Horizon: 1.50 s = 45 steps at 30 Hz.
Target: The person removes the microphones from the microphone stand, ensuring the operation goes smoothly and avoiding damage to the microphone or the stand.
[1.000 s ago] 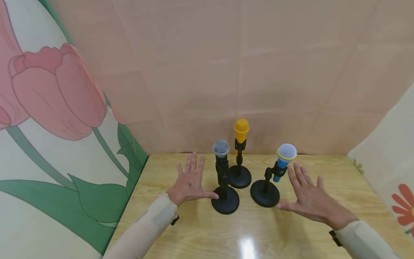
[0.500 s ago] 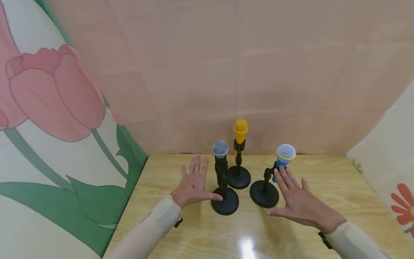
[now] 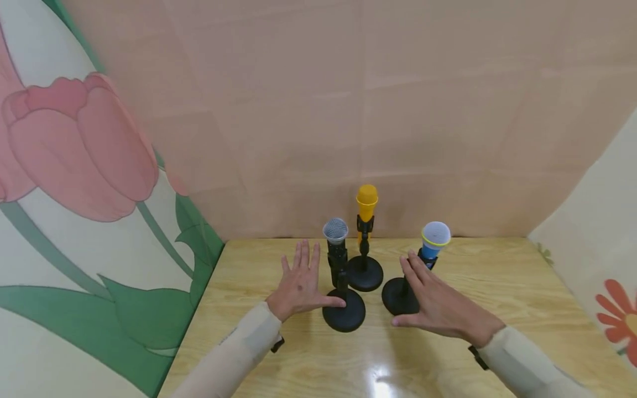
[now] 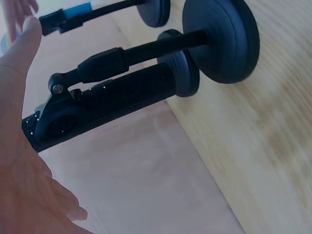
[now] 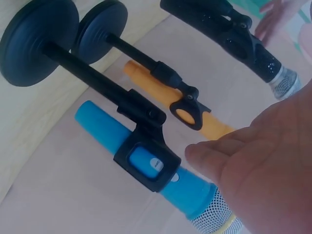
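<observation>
Three microphones stand clipped in black desk stands. My left hand (image 3: pixel 300 286) is spread beside the black microphone (image 4: pixel 131 92) with its silver mesh head (image 3: pixel 335 230); the thumb overlaps that stand's round base (image 3: pixel 343 319) in the head view. To the right, my right hand (image 3: pixel 440 301) has straight fingers and holds nothing. It partly covers the stand of the blue microphone (image 5: pixel 100 126), whose pale head (image 3: pixel 436 233) has a yellow ring. In the right wrist view the fingers are close to the blue microphone's clip (image 5: pixel 146 168). Behind, between the hands, rises the yellow microphone (image 3: pixel 367 202).
The stands are on a light wood-grain table (image 3: pixel 278 370). A pinkish backdrop (image 3: pixel 278 138) hangs at its far edge. Panels with a painted tulip (image 3: pixel 79 149) and a red flower (image 3: pixel 614 315) border the left and right sides.
My right hand has moved left, from beside the blue microphone to in front of its stand. The left hand has shifted slightly right. All three microphones stay in place.
</observation>
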Tool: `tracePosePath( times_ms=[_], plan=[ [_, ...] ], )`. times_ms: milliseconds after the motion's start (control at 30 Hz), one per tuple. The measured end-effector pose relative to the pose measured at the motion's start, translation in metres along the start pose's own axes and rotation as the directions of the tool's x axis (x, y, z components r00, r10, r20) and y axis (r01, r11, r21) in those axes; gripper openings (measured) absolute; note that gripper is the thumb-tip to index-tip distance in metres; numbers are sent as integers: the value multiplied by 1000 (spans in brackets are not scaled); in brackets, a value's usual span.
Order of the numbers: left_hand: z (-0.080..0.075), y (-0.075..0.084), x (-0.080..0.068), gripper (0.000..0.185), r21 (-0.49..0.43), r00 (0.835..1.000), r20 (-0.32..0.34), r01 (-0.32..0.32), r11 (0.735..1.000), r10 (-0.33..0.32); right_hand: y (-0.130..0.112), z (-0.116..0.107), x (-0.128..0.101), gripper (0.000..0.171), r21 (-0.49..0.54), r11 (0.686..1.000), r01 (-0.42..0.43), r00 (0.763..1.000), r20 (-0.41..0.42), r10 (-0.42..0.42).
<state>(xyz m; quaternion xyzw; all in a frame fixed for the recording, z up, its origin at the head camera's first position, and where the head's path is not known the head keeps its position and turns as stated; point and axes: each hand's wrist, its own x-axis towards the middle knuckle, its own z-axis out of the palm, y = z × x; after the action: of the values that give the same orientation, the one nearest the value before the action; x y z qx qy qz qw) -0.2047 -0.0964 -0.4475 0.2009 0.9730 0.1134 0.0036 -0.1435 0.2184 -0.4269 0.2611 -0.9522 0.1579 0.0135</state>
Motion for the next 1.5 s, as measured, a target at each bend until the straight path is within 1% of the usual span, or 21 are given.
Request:
tracePosePath(
  times_ms=[167,267,500,667,767,900,1100,1200,1333,1400,1500],
  plan=[
    [2,2,1,137,4,999,-11,31,1000,-31,-2,2,11,118,24,1000,14,1000,9,-14],
    [4,4,2,136,-9,999,-22,36,999,-37,-2,5,15,117,37,999,13,1000,10,-13],
    [7,8,6,136,-35,998,-33,50,998,-51,-4,11,29,119,35,999,21,1000,-1,-21],
    [6,12,10,132,-45,997,-36,69,997,-71,-6,12,39,120,39,999,23,1000,11,-23],
    [7,15,12,129,-73,995,-39,85,994,-88,-6,12,44,120,44,999,32,999,12,-32],
    [11,19,16,124,-139,993,-53,93,986,-102,-6,12,52,117,63,997,35,999,-3,-34],
    [17,24,20,119,-221,989,-77,103,970,-123,-8,12,61,117,107,994,18,1000,-2,-18],
    [20,26,21,118,-245,986,-102,103,964,-131,-8,14,65,118,132,991,12,1000,4,-13],
    [26,26,21,116,-252,977,-170,79,965,-125,-7,14,73,119,172,985,-3,1000,15,1],
    [29,26,21,114,-259,970,-214,55,964,-113,-7,13,76,120,191,981,-19,1000,25,15],
    [36,25,22,109,-286,954,-288,-4,958,-82,-5,13,81,120,223,974,-45,999,39,37]
  ],
)
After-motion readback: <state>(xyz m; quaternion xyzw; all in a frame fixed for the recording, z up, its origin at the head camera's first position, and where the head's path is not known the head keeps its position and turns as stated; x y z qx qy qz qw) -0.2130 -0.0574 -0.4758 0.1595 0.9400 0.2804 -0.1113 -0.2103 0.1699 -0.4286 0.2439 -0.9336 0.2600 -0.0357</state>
